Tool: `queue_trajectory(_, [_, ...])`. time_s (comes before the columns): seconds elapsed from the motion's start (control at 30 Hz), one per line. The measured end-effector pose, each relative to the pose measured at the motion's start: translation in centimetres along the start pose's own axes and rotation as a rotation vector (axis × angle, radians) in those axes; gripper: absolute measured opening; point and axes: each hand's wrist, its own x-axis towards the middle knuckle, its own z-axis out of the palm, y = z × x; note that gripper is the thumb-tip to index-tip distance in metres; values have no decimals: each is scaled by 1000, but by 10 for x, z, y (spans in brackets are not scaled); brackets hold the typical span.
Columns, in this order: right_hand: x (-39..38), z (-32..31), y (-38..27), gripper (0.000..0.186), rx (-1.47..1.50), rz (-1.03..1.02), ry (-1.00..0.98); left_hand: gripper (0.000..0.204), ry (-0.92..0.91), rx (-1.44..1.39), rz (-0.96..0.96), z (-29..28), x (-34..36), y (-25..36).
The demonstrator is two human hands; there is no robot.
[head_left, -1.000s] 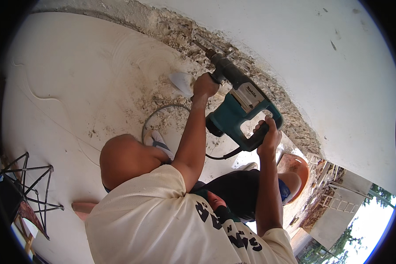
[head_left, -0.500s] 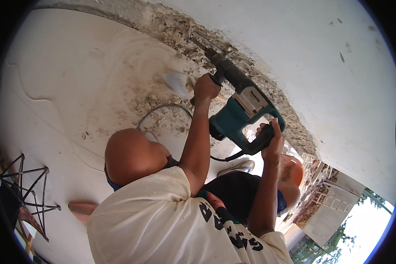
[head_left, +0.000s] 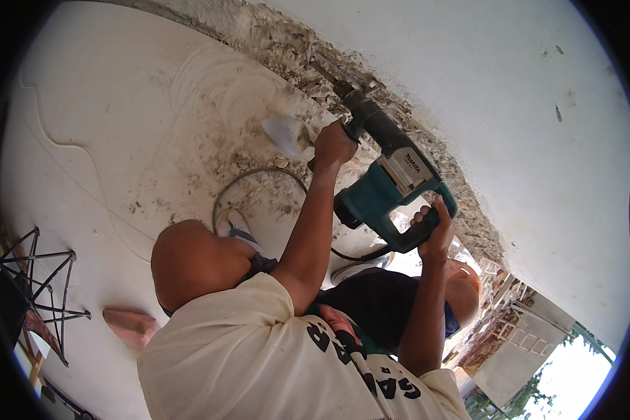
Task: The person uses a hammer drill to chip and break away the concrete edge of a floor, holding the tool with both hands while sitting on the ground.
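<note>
At the far left, a black tubular folding frame [head_left: 52, 283] stands on the pale floor [head_left: 105, 91]. Just above it, a thin white cable [head_left: 45, 133] runs along the floor. To the right of the frame lies a reddish block [head_left: 129, 326], beside the cream shirt [head_left: 220, 343] of the operator. The bent left knee [head_left: 197, 260] follows, with a shod foot [head_left: 236, 227] beyond it. A dark cord [head_left: 239, 183] loops across the floor near scattered rubble [head_left: 220, 154]. A white scoop-shaped item [head_left: 283, 133] lies beside the left hand.

The power hammer [head_left: 374, 189], teal and black, is held diagonally in front of the operator, along the base of the wall [head_left: 497, 105]. Its bit [head_left: 323, 71] points to the upper left, at the broken masonry strip [head_left: 280, 49]; whether the tip makes contact cannot be determined. The left hand [head_left: 334, 145] grips the forward side handle; its fingers are clamped on that handle. The right hand [head_left: 436, 232] grips the rear loop handle, fingers curled through the opening and clamped on the grip.

Right of the rear handle, an orange curved-edged object [head_left: 467, 271] is partly hidden by the right knee [head_left: 462, 299]. Farther right are a ladder-like frame [head_left: 526, 340] and green foliage [head_left: 528, 397].
</note>
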Motion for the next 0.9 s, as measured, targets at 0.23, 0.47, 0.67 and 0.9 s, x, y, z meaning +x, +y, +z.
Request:
queue_trajectory(0.23, [22, -11, -3, 21, 11, 15, -8, 35, 17, 30, 0, 13, 3, 7])
queue_trajectory(0.47, [44, -22, -5, 17, 10, 28, -16, 34, 13, 27, -42, 24, 9, 5])
queue_trajectory(0.67, [52, -22, -9, 19, -27, 28, -68, 35, 63, 83, -28, 30, 7, 4])
queue_trajectory(0.9, [47, -24, -14, 21, -8, 18, -127, 35, 131, 80, -26, 25, 7, 11])
